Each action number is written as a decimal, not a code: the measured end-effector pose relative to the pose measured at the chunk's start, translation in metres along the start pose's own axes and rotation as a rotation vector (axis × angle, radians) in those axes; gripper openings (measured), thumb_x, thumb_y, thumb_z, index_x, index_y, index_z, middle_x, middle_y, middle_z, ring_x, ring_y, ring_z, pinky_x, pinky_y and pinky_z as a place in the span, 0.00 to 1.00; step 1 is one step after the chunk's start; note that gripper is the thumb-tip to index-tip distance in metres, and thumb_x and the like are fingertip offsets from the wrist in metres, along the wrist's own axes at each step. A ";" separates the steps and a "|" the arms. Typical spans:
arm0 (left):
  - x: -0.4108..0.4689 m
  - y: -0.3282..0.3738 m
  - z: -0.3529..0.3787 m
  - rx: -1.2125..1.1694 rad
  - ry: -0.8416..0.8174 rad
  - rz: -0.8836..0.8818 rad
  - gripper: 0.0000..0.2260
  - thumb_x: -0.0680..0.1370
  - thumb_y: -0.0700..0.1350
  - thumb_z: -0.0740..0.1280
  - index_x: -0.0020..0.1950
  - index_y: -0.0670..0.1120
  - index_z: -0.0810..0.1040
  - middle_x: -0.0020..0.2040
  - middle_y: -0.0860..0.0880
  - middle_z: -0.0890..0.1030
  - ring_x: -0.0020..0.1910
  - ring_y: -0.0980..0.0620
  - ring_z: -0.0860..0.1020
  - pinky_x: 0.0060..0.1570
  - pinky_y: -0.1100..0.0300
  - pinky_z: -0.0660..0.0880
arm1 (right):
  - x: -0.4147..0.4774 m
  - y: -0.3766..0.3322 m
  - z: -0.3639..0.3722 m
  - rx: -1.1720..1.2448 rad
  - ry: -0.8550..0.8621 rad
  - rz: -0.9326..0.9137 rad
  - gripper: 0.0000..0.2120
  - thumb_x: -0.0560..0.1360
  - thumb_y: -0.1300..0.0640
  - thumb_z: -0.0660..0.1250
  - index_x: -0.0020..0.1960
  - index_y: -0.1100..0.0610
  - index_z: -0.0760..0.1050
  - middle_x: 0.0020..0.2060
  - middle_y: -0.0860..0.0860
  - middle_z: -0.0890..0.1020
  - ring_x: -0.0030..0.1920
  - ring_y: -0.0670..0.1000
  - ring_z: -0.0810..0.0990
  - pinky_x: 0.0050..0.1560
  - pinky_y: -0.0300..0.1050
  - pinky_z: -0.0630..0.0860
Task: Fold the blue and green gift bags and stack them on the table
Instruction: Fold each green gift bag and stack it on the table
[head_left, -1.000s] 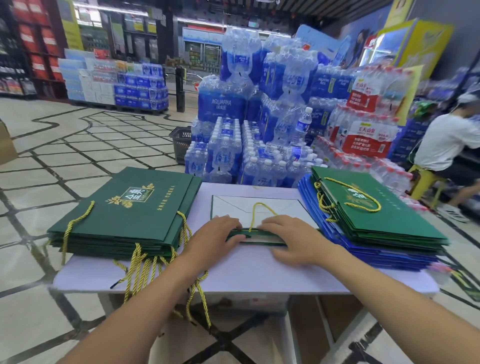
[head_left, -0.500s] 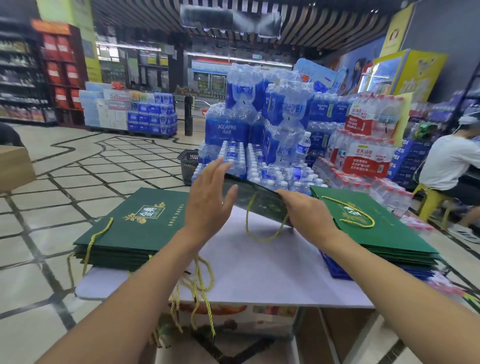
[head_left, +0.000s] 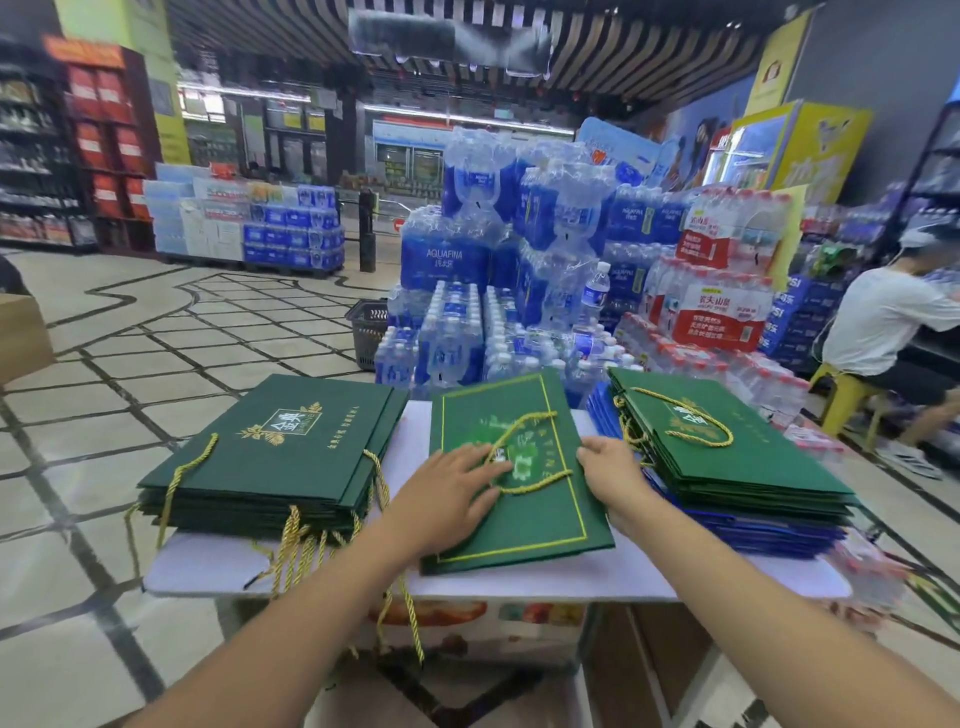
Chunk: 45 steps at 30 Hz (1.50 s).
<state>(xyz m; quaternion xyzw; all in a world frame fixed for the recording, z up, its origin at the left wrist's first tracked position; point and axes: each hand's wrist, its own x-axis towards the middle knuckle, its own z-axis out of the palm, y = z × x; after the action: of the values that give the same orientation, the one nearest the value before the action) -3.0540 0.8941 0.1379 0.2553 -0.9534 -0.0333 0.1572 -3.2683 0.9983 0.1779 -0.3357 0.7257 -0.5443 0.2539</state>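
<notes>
The flat green paper gift bag (head_left: 540, 514) lies in the middle of the white bench (head_left: 571, 582). It is a bit tilted, and its thin gold border faces up. The left hand (head_left: 452, 493) lies flat on the bag with its fingers straight and spread, pressing down by the gold rope handle (head_left: 543, 482). The right hand (head_left: 618, 478) holds the bag by its right edge, with the fingers curled round that edge.

Just left of the bag sits a neat pile of dark green gift bags (head_left: 291, 447). Their gold ropes hang over the front of the bench. Just right of the bag sits another pile of green gift bags (head_left: 727, 457), which rests on a pile of blue gift bags (head_left: 769, 535).

Behind the bench stand big packs of water bottles (head_left: 467, 260). A black shopping basket (head_left: 371, 327) sits on the tiled floor (head_left: 156, 364) beside them. Far to the right, a person in a white shirt (head_left: 878, 327) sits on a yellow stool (head_left: 841, 395).
</notes>
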 end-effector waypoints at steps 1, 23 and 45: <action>-0.005 0.002 0.011 -0.018 -0.051 -0.004 0.30 0.82 0.64 0.43 0.81 0.58 0.63 0.83 0.51 0.61 0.81 0.47 0.60 0.78 0.47 0.58 | -0.006 0.011 0.001 -0.012 -0.022 0.061 0.17 0.81 0.70 0.56 0.47 0.61 0.83 0.35 0.55 0.85 0.31 0.51 0.82 0.33 0.43 0.81; 0.064 -0.008 0.023 -0.075 -0.116 -0.054 0.20 0.87 0.53 0.53 0.80 0.62 0.64 0.82 0.50 0.62 0.81 0.48 0.58 0.77 0.40 0.59 | -0.047 0.053 0.044 -1.234 -0.313 -0.386 0.41 0.75 0.22 0.38 0.83 0.39 0.44 0.83 0.47 0.47 0.83 0.54 0.41 0.80 0.62 0.39; 0.121 -0.020 0.057 -0.043 -0.277 -0.021 0.20 0.87 0.59 0.44 0.79 0.70 0.56 0.84 0.55 0.53 0.84 0.51 0.48 0.78 0.34 0.40 | -0.046 0.059 0.043 -1.210 -0.298 -0.392 0.40 0.76 0.24 0.39 0.83 0.40 0.45 0.83 0.48 0.48 0.83 0.54 0.41 0.80 0.62 0.38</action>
<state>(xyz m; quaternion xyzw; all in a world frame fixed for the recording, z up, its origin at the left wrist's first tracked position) -3.1614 0.8156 0.1154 0.2548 -0.9623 -0.0902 0.0291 -3.2196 1.0182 0.1091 -0.6172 0.7863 -0.0234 0.0142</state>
